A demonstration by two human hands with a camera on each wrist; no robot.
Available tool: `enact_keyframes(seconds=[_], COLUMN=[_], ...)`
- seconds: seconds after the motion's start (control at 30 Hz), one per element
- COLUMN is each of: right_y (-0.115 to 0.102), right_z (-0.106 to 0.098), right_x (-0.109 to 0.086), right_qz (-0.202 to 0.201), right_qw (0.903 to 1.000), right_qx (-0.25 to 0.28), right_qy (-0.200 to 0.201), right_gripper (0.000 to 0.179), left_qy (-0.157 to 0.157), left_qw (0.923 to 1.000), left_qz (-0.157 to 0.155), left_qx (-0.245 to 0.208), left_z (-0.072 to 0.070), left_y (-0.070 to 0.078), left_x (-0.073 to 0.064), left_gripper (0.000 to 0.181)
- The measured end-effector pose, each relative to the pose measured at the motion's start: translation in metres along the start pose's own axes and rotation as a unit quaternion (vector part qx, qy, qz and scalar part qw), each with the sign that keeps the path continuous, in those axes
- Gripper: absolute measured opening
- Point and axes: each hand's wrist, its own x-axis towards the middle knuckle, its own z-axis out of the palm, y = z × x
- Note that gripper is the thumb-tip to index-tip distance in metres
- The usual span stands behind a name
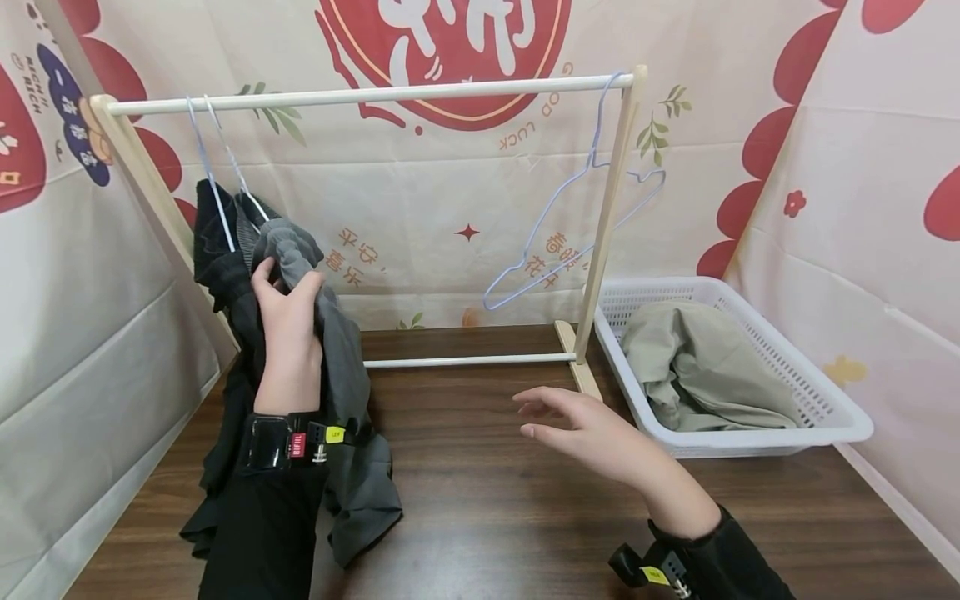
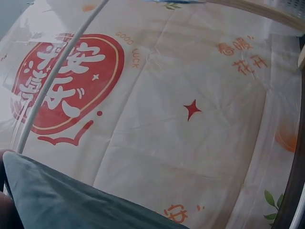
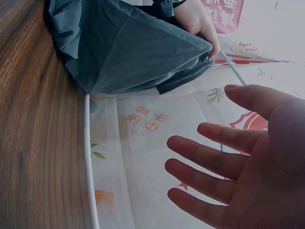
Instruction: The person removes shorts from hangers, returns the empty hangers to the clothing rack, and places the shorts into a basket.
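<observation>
At the left end of the rack (image 1: 375, 92), on the far side of the table (image 1: 465, 467), holding the grey garment (image 1: 347, 358) by its upper part with the left hand (image 1: 291, 321), with thumb and fingers apparently pinching the cloth close to the pale hanger (image 1: 242, 181). Right of that, between the hanging cloth and the white basket (image 1: 847, 429), holding the right hand (image 1: 581, 425) in mid-air, palm open, with fingers extended and spread, touching nothing. Impossible to tell, behind the folds, the exact seating of the pale hanger inside the grey garment. Best, probably, to pinch high and lightly, near the wire, so as not to drag or unhook it from the rack. Likely useful to bring the right hand to the opposite edge for an even pull on both sides. Beware of catching the dark garment (image 1: 238, 304), just to the left on a second hanger (image 1: 213, 185). Avoid tugging at the long lower end, trailing toward the near side; hard to judge any contact with the table. Leave alone, at the right end, the bare hanger (image 1: 554, 197), and, at the far right, the olive cloth (image 1: 697, 367) lying inside the white basket.
</observation>
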Motion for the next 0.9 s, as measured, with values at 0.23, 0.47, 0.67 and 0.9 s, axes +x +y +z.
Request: enact_keyframes(seconds=[0.23,0.47,0.67,0.9], right_y=[0.000,0.001,0.000,0.000], right_z=[0.000,0.000,0.002,0.002], right_x=[-0.001,-0.002,-0.003,-0.005], right_qz=[-0.001,0.003,0.009,0.007], right_qw=[1.0000,1.0000,1.0000,1.0000], right_qx=[-0.005,-0.003,-0.004,-0.003], right_qy=[-0.001,-0.001,-0.001,0.004], right_gripper=[0.041,0.039,0.040,0.042], left_qy=[-0.004,-0.020,-0.019,-0.025], left_qw=[0.9981,0.9992,0.9993,0.9989], left_qz=[-0.020,-0.003,-0.004,0.009], left_qx=[-0.058,-0.035,-0.032,-0.038], left_z=[0.000,0.000,-0.002,-0.003], left_y=[0.003,0.006,0.010,0.013], left_x=[0.001,-0.001,-0.002,-0.001], left_gripper=[0.085,0.084,0.085,0.086])
